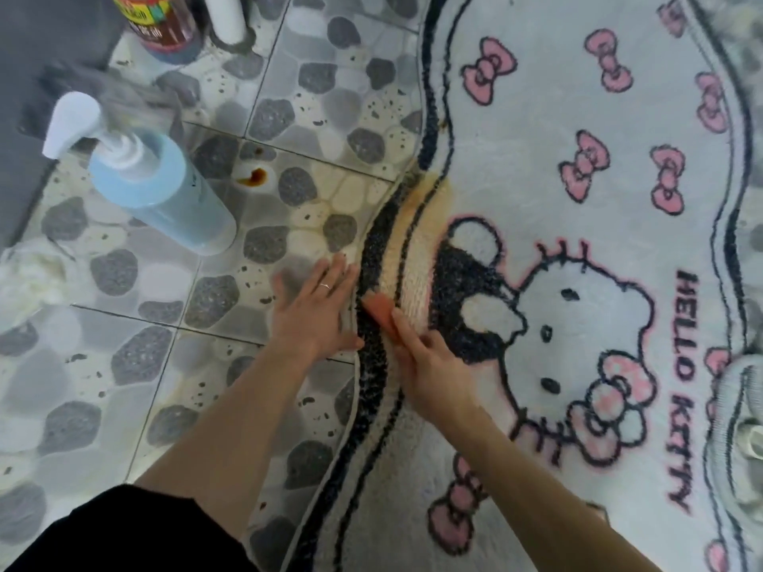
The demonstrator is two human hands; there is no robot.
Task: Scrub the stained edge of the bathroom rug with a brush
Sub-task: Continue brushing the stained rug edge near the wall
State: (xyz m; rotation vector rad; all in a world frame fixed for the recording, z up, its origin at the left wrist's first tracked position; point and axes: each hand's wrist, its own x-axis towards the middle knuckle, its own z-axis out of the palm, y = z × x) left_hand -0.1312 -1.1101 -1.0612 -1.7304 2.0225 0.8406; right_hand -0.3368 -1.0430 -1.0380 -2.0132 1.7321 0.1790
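left hand (316, 307): flat on floor, touching rug (578, 241) edge | right hand (433, 365): grips brush (380, 309) on stained border

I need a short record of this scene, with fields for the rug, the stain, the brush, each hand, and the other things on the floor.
rug: white, with a cat drawing and pink bows, lying on the tiled floor
stain: yellowish, across the rug's dark border
brush: orange, resting on the stained border
right hand: grips the brush
left hand: flat, fingers straight, at the rug's edge
nearby: blue pump bottle; brown spot on a tile
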